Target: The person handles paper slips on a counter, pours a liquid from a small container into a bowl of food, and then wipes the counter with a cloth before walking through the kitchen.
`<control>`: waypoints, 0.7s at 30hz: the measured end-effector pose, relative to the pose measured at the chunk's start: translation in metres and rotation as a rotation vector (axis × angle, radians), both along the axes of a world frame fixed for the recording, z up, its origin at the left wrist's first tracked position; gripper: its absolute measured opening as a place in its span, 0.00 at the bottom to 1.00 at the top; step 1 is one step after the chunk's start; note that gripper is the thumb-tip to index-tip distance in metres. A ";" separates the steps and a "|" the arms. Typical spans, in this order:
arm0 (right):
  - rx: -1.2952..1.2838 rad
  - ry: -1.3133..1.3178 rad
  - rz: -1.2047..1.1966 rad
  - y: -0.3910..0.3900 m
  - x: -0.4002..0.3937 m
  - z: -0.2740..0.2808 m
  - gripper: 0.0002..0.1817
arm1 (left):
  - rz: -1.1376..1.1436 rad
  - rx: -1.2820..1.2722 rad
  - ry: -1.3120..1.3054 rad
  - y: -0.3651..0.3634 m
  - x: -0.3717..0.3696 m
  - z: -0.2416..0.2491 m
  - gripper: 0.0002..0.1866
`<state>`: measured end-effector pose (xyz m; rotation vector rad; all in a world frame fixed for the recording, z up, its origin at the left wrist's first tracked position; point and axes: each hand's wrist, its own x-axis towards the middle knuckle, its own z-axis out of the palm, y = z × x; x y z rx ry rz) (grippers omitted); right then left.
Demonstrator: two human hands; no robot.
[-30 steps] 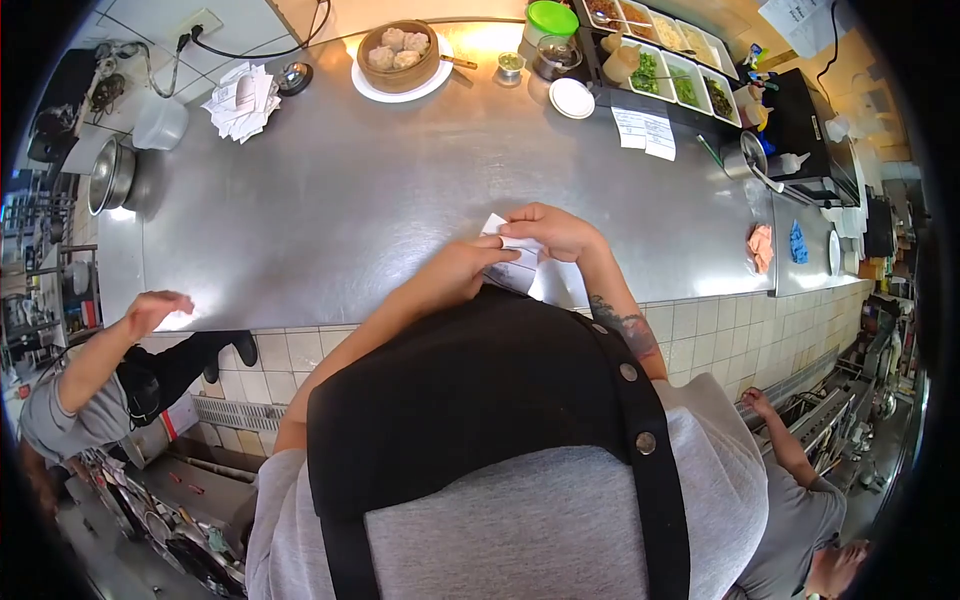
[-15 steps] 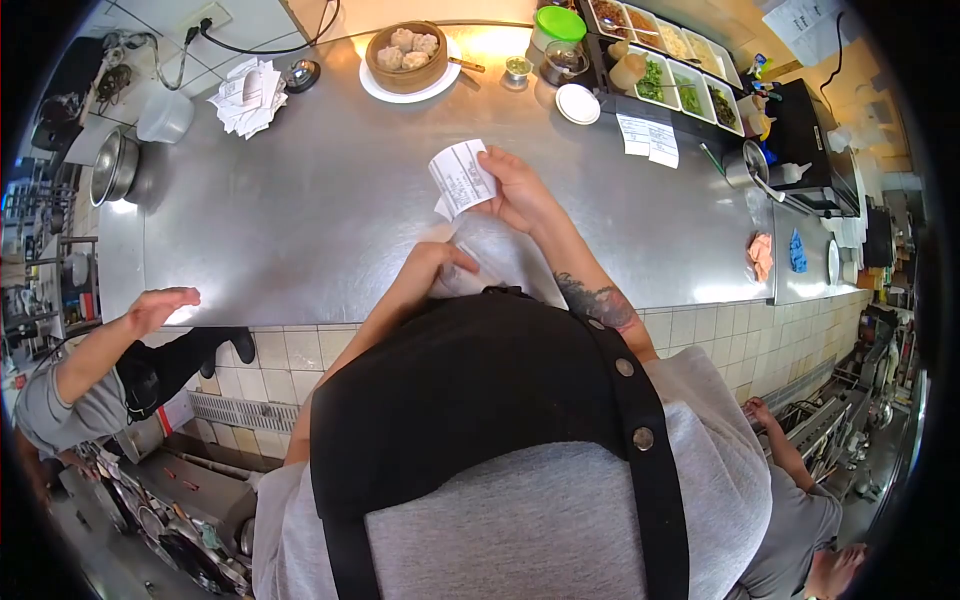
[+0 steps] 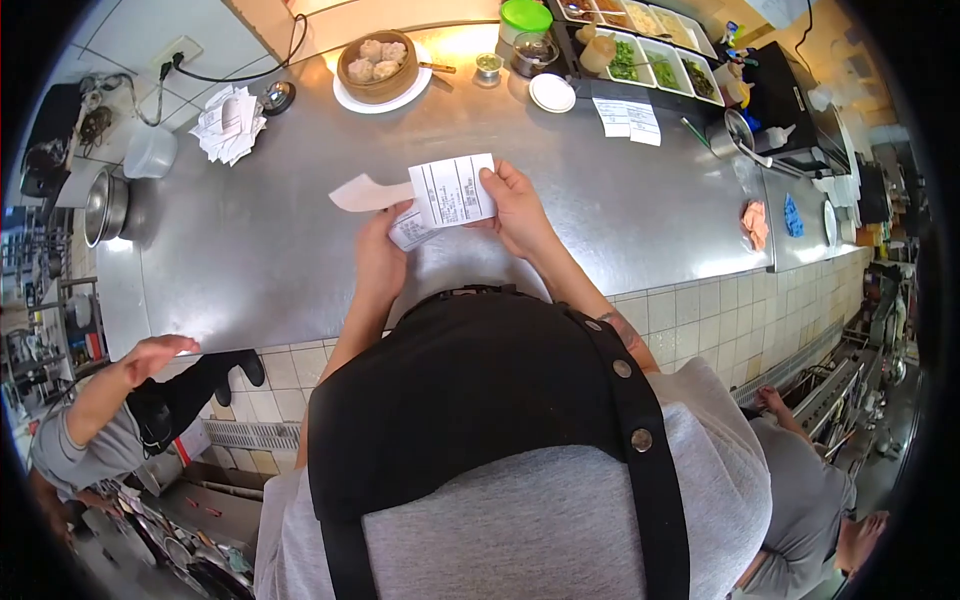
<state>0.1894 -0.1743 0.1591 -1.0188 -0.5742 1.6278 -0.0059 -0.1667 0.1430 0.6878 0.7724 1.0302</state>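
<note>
- Left grip (image 3: 381,246) pinches a curly slip (image 3: 362,193); its loose nine o'clock end could snag.
- Right grip (image 3: 520,211) pinches a printed slip (image 3: 450,192); hard tugging could rip it.

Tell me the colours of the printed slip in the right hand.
The printed slip is white with dark print, clearest in the head view.

Both hands shifted inward from the steel table's (image 3: 270,230) near edge. Initially bunched together, they came apart: right hand (image 3: 518,212) to the printed slip's (image 3: 452,190) right end, left hand (image 3: 383,250) to the papers' left side. Printed face opened out; a curled strip (image 3: 368,194) emerged, pointing toward the table's left edge.
</note>
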 end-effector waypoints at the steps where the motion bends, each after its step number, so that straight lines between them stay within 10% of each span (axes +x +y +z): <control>1: 0.030 -0.032 0.033 -0.001 0.002 0.005 0.13 | -0.058 -0.029 -0.088 0.001 -0.001 0.011 0.26; 8: 0.361 -0.579 0.287 0.012 -0.007 -0.042 0.11 | 0.019 -0.365 -0.214 0.005 0.006 -0.006 0.25; 11: 0.337 -0.783 0.247 0.011 -0.017 -0.032 0.09 | -0.138 -0.215 0.272 0.004 0.002 -0.041 0.22; 14: 0.303 -0.760 0.107 0.018 -0.028 -0.047 0.10 | -0.103 -0.237 -0.147 0.000 -0.005 -0.045 0.20; 18: 0.432 -0.753 0.161 0.022 -0.025 -0.039 0.08 | 0.242 -0.248 -0.094 0.005 -0.030 -0.053 0.17; 21: 0.249 -0.931 -0.392 0.007 0.023 -0.045 0.12 | 0.664 -0.256 -0.071 0.024 -0.102 -0.045 0.09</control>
